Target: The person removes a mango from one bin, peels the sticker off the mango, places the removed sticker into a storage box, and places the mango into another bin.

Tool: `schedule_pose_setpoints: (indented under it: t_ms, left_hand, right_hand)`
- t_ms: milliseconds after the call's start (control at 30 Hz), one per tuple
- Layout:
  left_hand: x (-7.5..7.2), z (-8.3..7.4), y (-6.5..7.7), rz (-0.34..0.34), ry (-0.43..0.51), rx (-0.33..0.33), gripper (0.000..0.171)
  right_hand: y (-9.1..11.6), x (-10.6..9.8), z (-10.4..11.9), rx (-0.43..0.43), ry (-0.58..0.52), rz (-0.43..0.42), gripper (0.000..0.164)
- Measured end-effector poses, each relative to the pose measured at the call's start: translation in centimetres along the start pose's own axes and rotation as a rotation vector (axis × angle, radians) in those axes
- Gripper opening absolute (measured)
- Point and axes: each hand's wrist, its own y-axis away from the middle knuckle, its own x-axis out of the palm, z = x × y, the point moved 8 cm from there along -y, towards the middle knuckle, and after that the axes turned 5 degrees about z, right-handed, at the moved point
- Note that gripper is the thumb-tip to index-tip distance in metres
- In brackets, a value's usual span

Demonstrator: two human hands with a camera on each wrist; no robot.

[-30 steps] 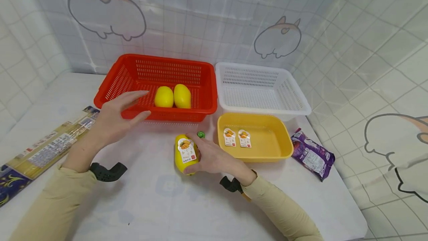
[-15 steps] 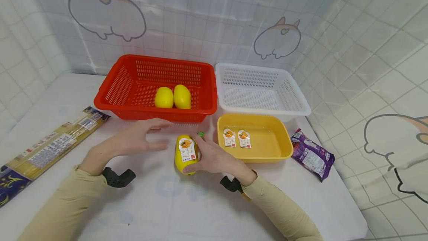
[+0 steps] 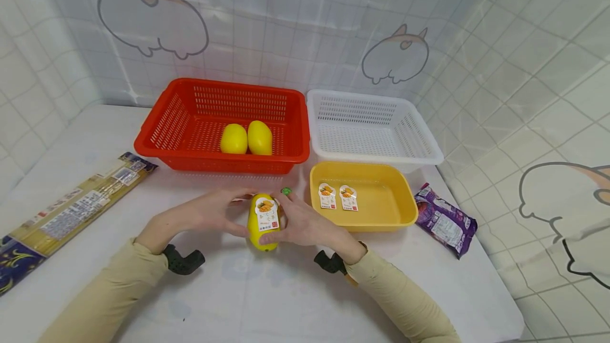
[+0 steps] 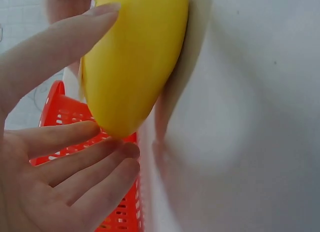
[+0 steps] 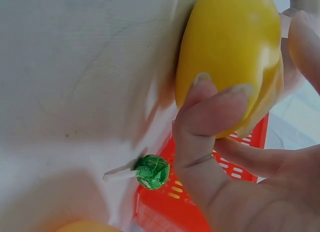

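Note:
A yellow mango (image 3: 258, 235) lies on the white table in front of the red basket, a white label (image 3: 268, 214) with a mango picture on its upper face. My right hand (image 3: 305, 221) holds it from the right, thumb near the label's lower edge; bent fingers press its side in the right wrist view. From the left, my left hand (image 3: 209, 213) closes round the mango. In the left wrist view its thumb (image 4: 65, 44) lies against the yellow skin and its fingertips meet one end. Two similar labels (image 3: 327, 196) stick inside the yellow tub (image 3: 381, 224).
Two mangoes (image 3: 234, 139) sit in the red basket (image 3: 224, 163). Right of it stands a white basket (image 3: 376, 156). A green-wrapped lollipop (image 5: 152, 172) lies beside the right hand. Packaged noodles (image 3: 76, 210) lie left, a purple snack bag (image 3: 445, 221) right.
My left hand has come down and right, from beside the red basket to the mango, and now touches it. My right hand has stayed on the mango, which has shifted slightly.

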Motion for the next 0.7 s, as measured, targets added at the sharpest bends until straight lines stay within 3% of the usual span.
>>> schedule_pose_setpoints:
  t_ms: [400,567,700]
  left_hand:
    - [0.9,-0.4,-0.5,0.000,-0.001,0.028,0.097]
    - [1.2,-0.5,-0.7,-0.015,-0.016,0.026,0.101]
    - [1.5,-0.5,-1.0,-0.019,-0.015,0.006,0.103]
  right_hand:
    - [0.3,-0.2,0.0,0.002,0.014,0.013,0.093]
    - [0.4,-0.3,0.1,-0.008,0.024,0.020,0.085]
    - [0.4,-0.5,0.2,-0.026,0.005,0.010,0.087]
